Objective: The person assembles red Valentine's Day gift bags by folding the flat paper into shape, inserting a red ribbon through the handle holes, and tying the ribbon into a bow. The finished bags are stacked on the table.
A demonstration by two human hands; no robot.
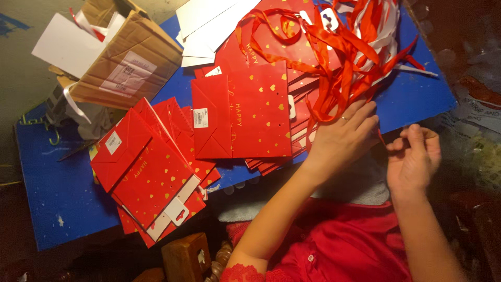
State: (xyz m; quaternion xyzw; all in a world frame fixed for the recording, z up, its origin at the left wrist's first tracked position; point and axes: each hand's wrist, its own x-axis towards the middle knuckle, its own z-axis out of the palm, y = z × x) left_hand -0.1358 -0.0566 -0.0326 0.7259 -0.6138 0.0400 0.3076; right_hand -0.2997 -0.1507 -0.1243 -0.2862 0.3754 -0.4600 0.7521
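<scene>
left hand (343, 137) lies palm-down w/ fingers spread flat on the tangle of red ribbons (344, 62), pressing the ends by the counter's (62, 183) near edge, right of centre. it closes on nothing, just rests on them. right hand (415, 156) hangs off the near right corner, fingers drawn narrow into a pinch. looks like a thin red ribbon strand runs between the 2 hands, but too fine to be sure.

ribbons are heaped at the far right of the blue counter – soft, limp, v. light, prob slippery and quick to snag on each other. best taken by a single end, pinched between thumb and forefinger, w/ the other hand holding the pile down.

flat red paper bags (242, 115) w/ gold hearts sit stacked mid-counter, touching the ribbons; a second fanned stack of bags (148, 172) lies toward the near left – stiff-ish paper, creases easily. a cardboard box (125, 60) sits at the far left edge, white card sheets (206, 26) at the far edge.
</scene>
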